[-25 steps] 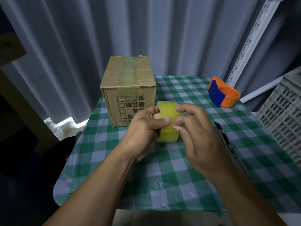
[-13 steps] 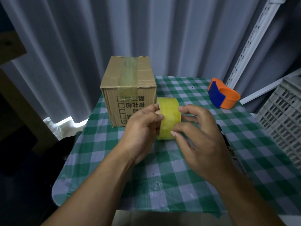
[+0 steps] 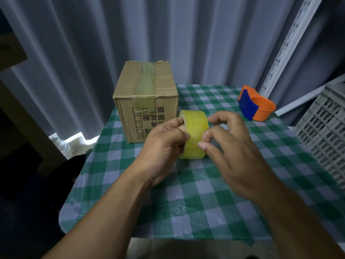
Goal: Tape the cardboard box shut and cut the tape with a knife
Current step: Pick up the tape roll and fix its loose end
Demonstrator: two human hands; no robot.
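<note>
A cardboard box [image 3: 149,86] stands at the table's far left, with a strip of clear tape running over its top and down its front. Just right of it and in front, my left hand [image 3: 162,144] holds a yellowish tape roll [image 3: 195,124] upright above the tablecloth, thumb on its near face. My right hand [image 3: 235,152] meets the roll from the right, with index fingertip and thumb pressed on its outer band. No knife shows; my right hand and forearm cover the cloth to the right.
An orange and blue tape dispenser [image 3: 259,107] lies at the far right of the green checked tablecloth [image 3: 205,202]. A grey plastic crate [image 3: 324,131] stands off the right edge, below a slotted metal rail [image 3: 285,43]. Curtains hang close behind the table.
My right hand has loosened from a full grip on the roll to fingertips on its band. The roll has risen slightly and turned in my left hand. The box has not moved.
</note>
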